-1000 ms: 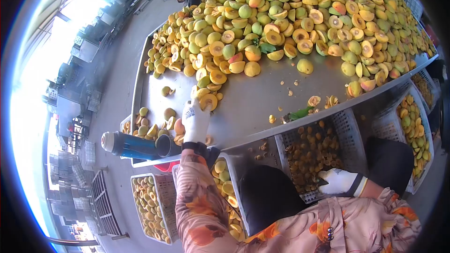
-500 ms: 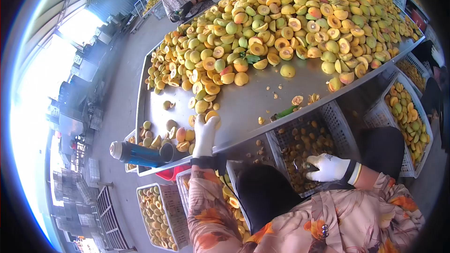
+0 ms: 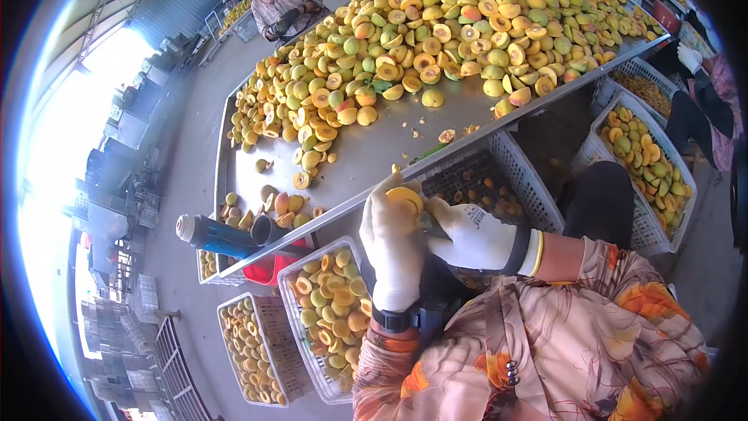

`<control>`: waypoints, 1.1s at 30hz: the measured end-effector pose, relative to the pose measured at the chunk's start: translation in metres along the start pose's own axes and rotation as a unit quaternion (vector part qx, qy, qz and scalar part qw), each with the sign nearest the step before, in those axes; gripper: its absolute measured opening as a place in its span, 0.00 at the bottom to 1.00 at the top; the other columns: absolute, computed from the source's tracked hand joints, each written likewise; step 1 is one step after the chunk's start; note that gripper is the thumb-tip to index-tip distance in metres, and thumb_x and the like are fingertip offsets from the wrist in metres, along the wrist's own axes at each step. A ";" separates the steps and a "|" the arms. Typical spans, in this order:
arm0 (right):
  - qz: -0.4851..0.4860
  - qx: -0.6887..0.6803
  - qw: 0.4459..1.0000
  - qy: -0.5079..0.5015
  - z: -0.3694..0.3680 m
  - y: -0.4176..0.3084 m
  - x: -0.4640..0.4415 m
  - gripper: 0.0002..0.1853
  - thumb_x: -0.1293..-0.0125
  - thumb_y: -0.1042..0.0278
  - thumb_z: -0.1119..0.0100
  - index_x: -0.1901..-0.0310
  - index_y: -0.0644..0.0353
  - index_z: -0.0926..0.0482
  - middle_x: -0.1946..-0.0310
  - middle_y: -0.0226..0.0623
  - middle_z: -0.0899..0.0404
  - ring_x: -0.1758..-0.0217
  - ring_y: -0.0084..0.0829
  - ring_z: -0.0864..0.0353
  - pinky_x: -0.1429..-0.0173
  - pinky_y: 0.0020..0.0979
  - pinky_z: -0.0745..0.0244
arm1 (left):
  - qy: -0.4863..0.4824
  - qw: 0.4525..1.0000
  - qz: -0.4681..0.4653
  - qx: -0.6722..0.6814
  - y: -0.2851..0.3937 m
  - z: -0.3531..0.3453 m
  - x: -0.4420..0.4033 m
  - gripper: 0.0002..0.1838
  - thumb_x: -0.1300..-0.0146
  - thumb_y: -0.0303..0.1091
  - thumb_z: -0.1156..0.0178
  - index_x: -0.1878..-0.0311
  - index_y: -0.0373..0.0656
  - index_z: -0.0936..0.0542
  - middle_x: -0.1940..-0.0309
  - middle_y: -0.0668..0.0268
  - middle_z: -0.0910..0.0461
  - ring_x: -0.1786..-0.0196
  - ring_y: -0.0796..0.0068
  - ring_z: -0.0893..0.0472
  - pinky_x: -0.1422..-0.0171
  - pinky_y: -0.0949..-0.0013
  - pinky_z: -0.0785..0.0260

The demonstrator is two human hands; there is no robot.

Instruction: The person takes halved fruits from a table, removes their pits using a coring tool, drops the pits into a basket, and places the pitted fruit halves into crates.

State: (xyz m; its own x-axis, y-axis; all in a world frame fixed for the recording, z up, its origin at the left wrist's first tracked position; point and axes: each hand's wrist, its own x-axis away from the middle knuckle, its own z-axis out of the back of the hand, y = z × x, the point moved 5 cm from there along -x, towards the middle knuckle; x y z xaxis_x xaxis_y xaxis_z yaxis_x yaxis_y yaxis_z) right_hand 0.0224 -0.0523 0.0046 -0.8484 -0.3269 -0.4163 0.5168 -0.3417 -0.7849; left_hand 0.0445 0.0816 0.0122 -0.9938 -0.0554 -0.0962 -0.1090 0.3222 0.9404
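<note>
- A blue cylindrical flask with a white cap [image 3: 218, 235] lies across the worktop's left edge, by the near left corner, with a dark grey round cup [image 3: 267, 230] just right of it
- A red basin [image 3: 261, 270] sits below that corner, partly hidden by the worktop
- On the floor, a white plastic crate with slotted walls [image 3: 282, 339] and, to its right, a second white plastic crate [image 3: 306, 351] hold yellow-green halved fruit
- A person in a patterned top [image 3: 287, 4] is beyond the far left edge
- A big heap of yellow-green fruit [image 3: 436, 51], whole and halved, covers the far half of the grey metal worktop [image 3: 370, 154]
- The white-gloved left hand [image 3: 393, 238] grips a yellow rounded fruit [image 3: 405, 199] just off the worktop's near edge; half a second ago this hand was over the worktop
- The white-gloved right hand [image 3: 483, 238] has risen to meet it, fingers curled in; whether it grips the small dark object between the hands I cannot tell
- Both hands block part of a perforated plastic crate [image 3: 530, 179] under the near edge
- The worktop is smooth and faintly shiny; the gloves look knitted, the cut fruit faces hollow
</note>
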 end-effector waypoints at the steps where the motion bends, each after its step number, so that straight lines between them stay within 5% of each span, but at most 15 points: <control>1: -0.001 0.009 1.000 0.009 0.000 -0.003 0.004 0.16 0.31 0.66 0.39 0.48 0.64 0.29 0.69 0.53 0.17 0.66 0.58 0.14 0.64 0.50 0.21 | 0.028 0.997 -0.041 -0.052 0.004 -0.006 0.006 0.28 0.19 0.54 0.50 0.38 0.34 0.23 0.54 0.56 0.16 0.56 0.69 0.18 0.56 0.71 0.23; 5: -0.059 0.003 0.998 -0.032 0.003 -0.013 0.015 0.17 0.30 0.65 0.39 0.45 0.64 0.29 0.63 0.51 0.16 0.61 0.55 0.13 0.59 0.47 0.20 | 0.077 0.991 -0.095 -0.059 0.010 -0.016 0.022 0.27 0.19 0.53 0.48 0.42 0.34 0.20 0.60 0.59 0.14 0.64 0.73 0.17 0.59 0.74 0.24; 8: 0.044 -0.018 0.998 -0.035 0.006 -0.024 0.017 0.19 0.30 0.65 0.38 0.44 0.65 0.28 0.58 0.50 0.15 0.57 0.51 0.12 0.54 0.45 0.19 | 0.079 0.989 -0.110 -0.066 0.020 -0.024 0.028 0.26 0.19 0.52 0.48 0.45 0.33 0.18 0.63 0.58 0.14 0.64 0.74 0.17 0.61 0.74 0.24; 11: 0.047 -0.059 0.997 -0.015 0.011 -0.029 0.019 0.20 0.31 0.64 0.37 0.43 0.66 0.27 0.55 0.48 0.15 0.54 0.48 0.12 0.50 0.41 0.19 | 0.064 0.989 -0.109 -0.070 0.029 -0.031 0.029 0.26 0.19 0.51 0.48 0.47 0.32 0.17 0.65 0.57 0.14 0.66 0.73 0.17 0.63 0.74 0.25; 14: -0.036 -0.145 0.986 -0.069 0.018 -0.031 0.019 0.20 0.34 0.72 0.37 0.42 0.68 0.26 0.56 0.54 0.14 0.50 0.52 0.12 0.48 0.43 0.20 | 0.009 0.994 -0.075 -0.080 0.030 -0.030 0.023 0.28 0.20 0.54 0.48 0.48 0.33 0.16 0.64 0.62 0.13 0.73 0.83 0.23 0.69 0.80 0.32; 20: -0.059 -0.142 0.974 -0.169 0.031 -0.026 0.009 0.25 0.39 0.71 0.37 0.40 0.67 0.25 0.50 0.53 0.15 0.44 0.47 0.15 0.39 0.43 0.22 | -0.025 0.997 -0.066 -0.028 0.031 -0.038 0.013 0.28 0.20 0.54 0.49 0.50 0.33 0.16 0.62 0.58 0.12 0.68 0.77 0.18 0.68 0.78 0.29; 23: -0.027 -0.143 0.977 -0.157 0.030 -0.026 0.006 0.25 0.39 0.70 0.37 0.40 0.67 0.25 0.50 0.53 0.15 0.43 0.47 0.15 0.38 0.42 0.22 | 0.058 0.997 -0.037 0.031 0.025 -0.047 0.017 0.29 0.21 0.56 0.49 0.49 0.32 0.17 0.65 0.56 0.14 0.66 0.69 0.16 0.66 0.73 0.25; 29: -0.115 -0.090 0.958 -0.246 0.041 -0.012 0.010 0.24 0.37 0.68 0.36 0.41 0.70 0.25 0.51 0.57 0.16 0.44 0.49 0.15 0.39 0.43 0.23 | -0.070 0.990 -0.077 -0.093 0.023 -0.040 0.009 0.23 0.20 0.48 0.46 0.50 0.34 0.15 0.62 0.60 0.12 0.62 0.75 0.15 0.60 0.73 0.25; 30: -0.046 -0.082 0.969 -0.228 0.042 -0.008 0.009 0.22 0.36 0.66 0.35 0.44 0.70 0.24 0.61 0.50 0.15 0.58 0.42 0.13 0.52 0.39 0.19 | -0.099 0.992 -0.051 -0.060 0.021 -0.042 0.007 0.23 0.20 0.48 0.46 0.50 0.34 0.15 0.62 0.61 0.12 0.62 0.76 0.15 0.59 0.74 0.25; 32: -0.167 -0.184 0.925 -0.286 0.042 -0.004 0.013 0.16 0.34 0.66 0.35 0.51 0.67 0.24 0.73 0.36 0.21 0.74 0.27 0.20 0.69 0.30 0.27 | -0.156 0.988 -0.004 0.008 0.019 -0.048 0.003 0.23 0.20 0.48 0.46 0.50 0.33 0.15 0.62 0.62 0.12 0.61 0.77 0.16 0.57 0.74 0.25; 33: -0.208 -0.227 0.902 -0.302 0.043 -0.004 0.014 0.12 0.33 0.66 0.35 0.55 0.65 0.23 0.79 0.29 0.25 0.83 0.20 0.26 0.78 0.25 0.34 | -0.173 0.984 -0.033 -0.020 0.019 -0.048 -0.002 0.25 0.21 0.50 0.43 0.53 0.32 0.16 0.59 0.56 0.13 0.59 0.68 0.14 0.51 0.65 0.20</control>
State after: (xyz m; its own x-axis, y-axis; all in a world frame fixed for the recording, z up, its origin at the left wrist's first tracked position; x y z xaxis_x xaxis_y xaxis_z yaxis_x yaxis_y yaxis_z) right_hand 0.0132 -0.0935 0.0210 -0.6708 -0.7204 0.1761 -0.0491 -0.1938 -0.9798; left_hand 0.0452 0.0423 0.0460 -0.9330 0.2522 -0.2567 -0.1797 0.2916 0.9395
